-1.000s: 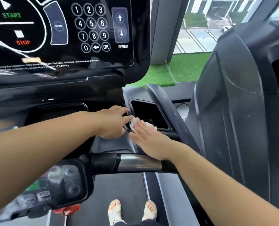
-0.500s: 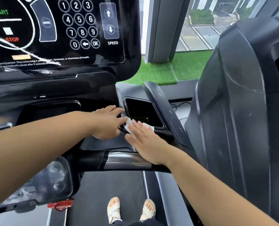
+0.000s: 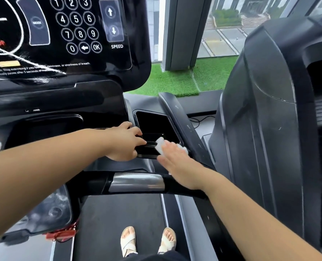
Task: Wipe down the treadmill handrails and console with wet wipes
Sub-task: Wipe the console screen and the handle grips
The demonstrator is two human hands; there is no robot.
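A white wet wipe (image 3: pixel 161 146) lies on the near rim of the black cup-holder recess (image 3: pixel 152 125) at the right of the console. My right hand (image 3: pixel 177 162) lies flat on the wipe with straight fingers, and only the wipe's far edge shows. My left hand (image 3: pixel 124 144) rests just left of it, fingers bent over the recess rim. The black console panel (image 3: pixel 71 34) with keypad and SPEED arrows rises at the upper left. A front handrail (image 3: pixel 137 182) with a silver sensor plate crosses below both hands.
A second dark treadmill (image 3: pixel 269 129) stands close on the right. The right side handrail (image 3: pixel 182 121) runs diagonally past the recess. A window post and green turf lie beyond. Below are the belt (image 3: pixel 118 213), my sandalled feet and a red safety clip (image 3: pixel 62 235).
Both hands stay at the recess rim. My right hand has slid the wipe a little to the right along it, and my left hand's fingers have curled further over the rim.
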